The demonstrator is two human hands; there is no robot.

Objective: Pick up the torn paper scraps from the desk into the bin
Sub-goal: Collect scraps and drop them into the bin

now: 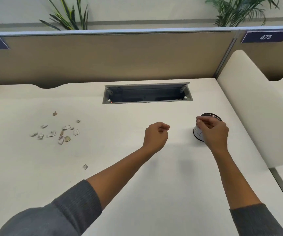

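Several torn paper scraps (60, 132) lie scattered on the white desk (137, 176) at the left, with one stray scrap (85, 166) nearer to me. A small round white bin with a dark rim (198, 133) stands at the right. My right hand (213, 132) hovers over and in front of the bin, fingers pinched together above its rim; whether a scrap sits between them is too small to tell. My left hand (156, 135) is curled shut in mid-desk, left of the bin, with nothing visible in it.
An open cable tray slot (147, 93) is set into the desk at the back. A tan partition (103, 57) closes the far edge and a cream side divider (256, 108) closes the right. Plants stand behind the partition.
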